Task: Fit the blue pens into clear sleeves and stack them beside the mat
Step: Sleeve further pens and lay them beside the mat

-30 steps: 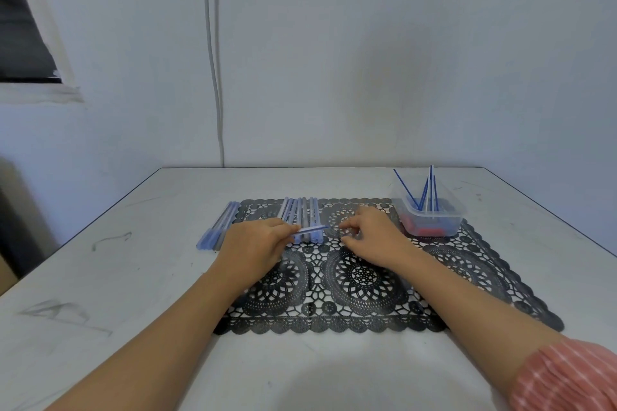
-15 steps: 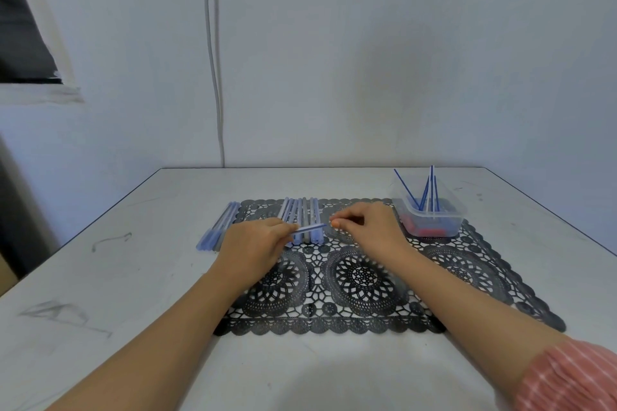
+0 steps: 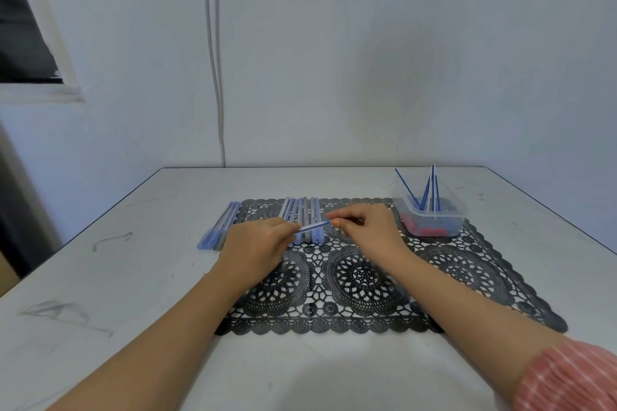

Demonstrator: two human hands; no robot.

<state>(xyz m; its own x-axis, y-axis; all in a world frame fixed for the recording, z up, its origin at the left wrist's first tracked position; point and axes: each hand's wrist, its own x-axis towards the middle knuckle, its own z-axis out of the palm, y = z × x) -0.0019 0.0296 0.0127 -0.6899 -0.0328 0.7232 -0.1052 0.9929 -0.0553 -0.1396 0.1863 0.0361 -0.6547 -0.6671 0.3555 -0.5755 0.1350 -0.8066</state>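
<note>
Both hands meet over the far half of the black lace mat [image 3: 467, 280], at about 11 o'clock from its centre. They hold one blue pen [image 3: 312, 227] between them, lifted just above the mat and running from 8 o'clock to 2 o'clock. The left hand [image 3: 257, 243] has its grip closed round the pen's lower end, fingers curled and knuckles up. The right hand [image 3: 370, 230] has its grip closed to a pinch on the upper end, thumb and forefinger together. The pen looks pale along its length, as if sheathed, but I cannot tell how far it sits in its sleeve.

Just behind the hands, at 12 o'clock from them, a row of sleeved pens [image 3: 302, 210] lies side by side on the mat. Off the mat's 10 o'clock corner, a stack of finished pens [image 3: 218, 227] rests on the white counter [image 3: 133, 277], just beside the mat's edge. At the mat's 1 o'clock corner stands a clear tub [image 3: 450, 227] with thin blue rods [image 3: 433, 187] leaning upright in it and red pieces [image 3: 425, 230] on its bottom. A pink striped cuff [image 3: 567, 377] shows on the right arm at 5 o'clock.
</note>
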